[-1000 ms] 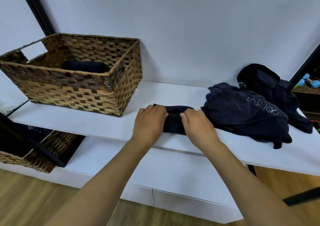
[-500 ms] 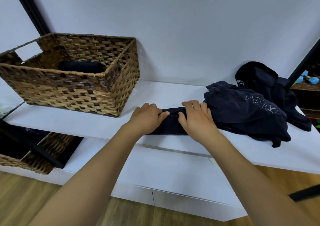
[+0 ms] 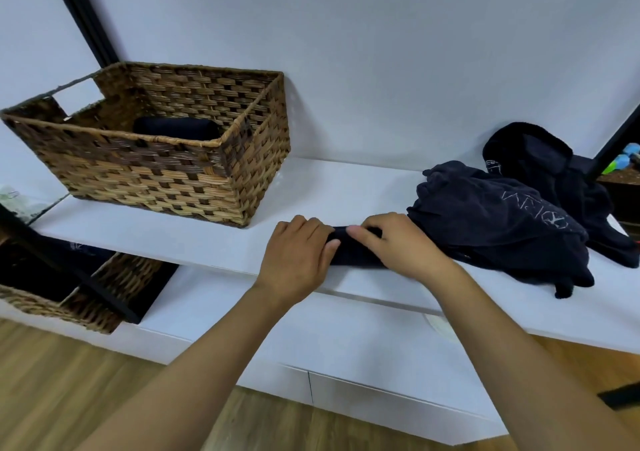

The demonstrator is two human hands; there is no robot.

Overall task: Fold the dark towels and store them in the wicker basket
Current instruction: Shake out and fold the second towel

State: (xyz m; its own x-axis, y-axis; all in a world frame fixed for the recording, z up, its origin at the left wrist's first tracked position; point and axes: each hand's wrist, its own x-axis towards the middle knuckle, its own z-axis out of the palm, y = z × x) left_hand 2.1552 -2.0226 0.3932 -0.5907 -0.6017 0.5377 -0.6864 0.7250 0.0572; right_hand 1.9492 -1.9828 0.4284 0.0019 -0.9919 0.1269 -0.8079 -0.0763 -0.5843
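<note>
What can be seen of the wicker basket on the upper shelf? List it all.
The wicker basket is rectangular, woven from brown and tan strips, with a cut-out handle hole in its left end wall. It stands upright at the left of the white shelf, close to the wall. One folded dark towel lies inside. Neither hand touches it.

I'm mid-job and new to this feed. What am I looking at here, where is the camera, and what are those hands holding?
There is no machine: a person wears one camera on the head, looking forward and down at their own bare arms. The left hand and right hand both grip a dark rolled towel on the white shelf. To the right lies a heap of unfolded dark towels. To the left stands the wicker basket, with one folded towel already inside. A second basket sits lower left.
</note>
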